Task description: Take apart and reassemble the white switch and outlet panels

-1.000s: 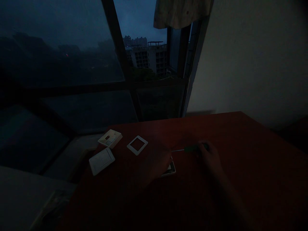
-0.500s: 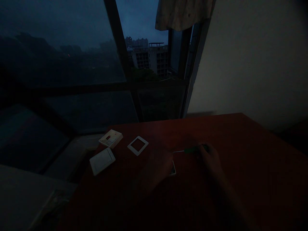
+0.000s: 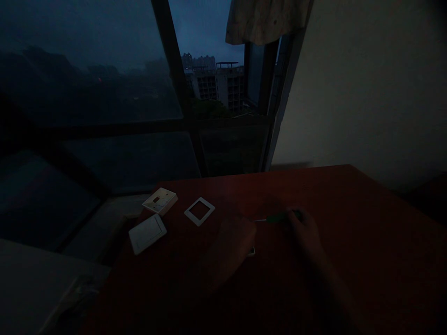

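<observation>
My right hand (image 3: pixel 305 228) is closed around the green handle of a screwdriver (image 3: pixel 277 217), which lies nearly level with its thin metal shaft pointing left. The shaft's tip ends at the fingers of my left hand (image 3: pixel 239 236). That hand is curled closed, and what its fingers pinch is hidden in the dim light. Beneath it, a small corner of a white-edged piece (image 3: pixel 252 251) shows; the rest is covered. Left of my hands, a white square frame (image 3: pixel 190 215) with an open middle lies flat on the red-brown table (image 3: pixel 349 209).
At the table's left edge lie a white box-like piece (image 3: pixel 167 202) with a small rectangular opening and a white switch-like plate (image 3: pixel 146 235). Dark-framed windows (image 3: pixel 139 126) stand behind the table, and a pale wall (image 3: pixel 356 93) rises at the right.
My left hand has shifted slightly right along the screwdriver's shaft, covering more of the white-edged piece. My right hand and the screwdriver have barely moved.
</observation>
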